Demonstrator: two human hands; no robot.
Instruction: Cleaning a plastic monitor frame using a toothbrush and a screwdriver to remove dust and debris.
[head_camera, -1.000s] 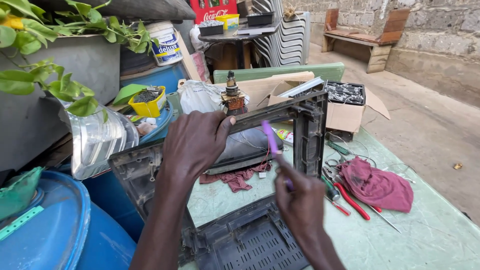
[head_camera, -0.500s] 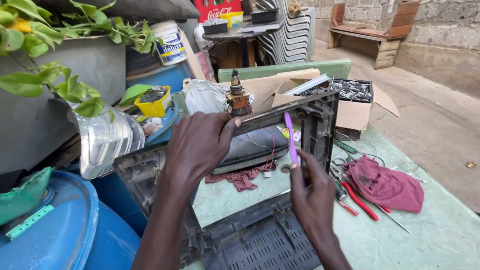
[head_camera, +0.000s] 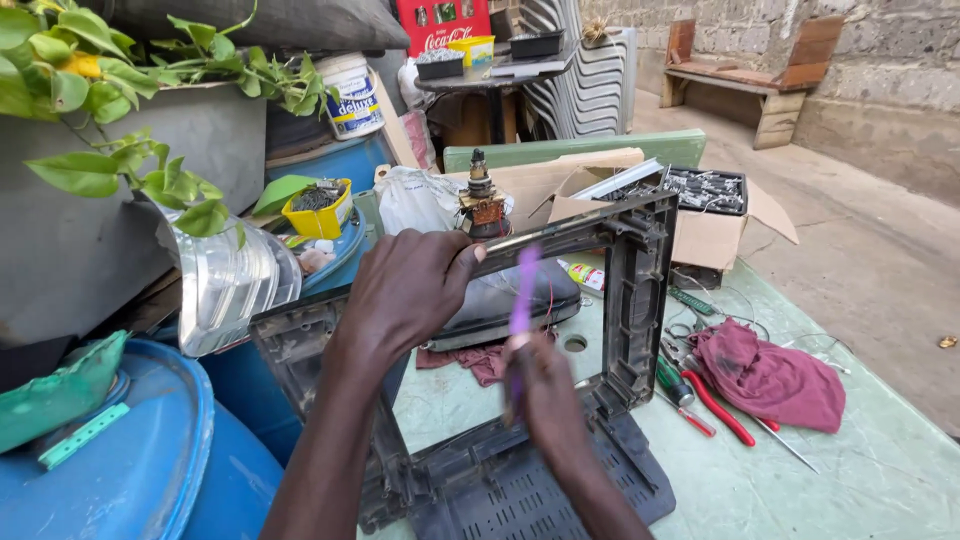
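Right hand (head_camera: 545, 385) shifted left inside frame (head_camera: 640, 290).

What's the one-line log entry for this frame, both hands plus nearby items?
left hand: grips top bar of dark plastic frame | right hand: holds purple tool, blurred | nearby: red-handled pliers, maroon cloth, green table

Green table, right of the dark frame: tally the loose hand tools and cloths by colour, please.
Red-handled pliers: 1
Green-handled screwdriver: 1
Maroon cloth: 1
Purple-handled tool, blurred, in the right hand at the frame: 1
Total: 4
The left hand has only the frame's top bar in its grip.
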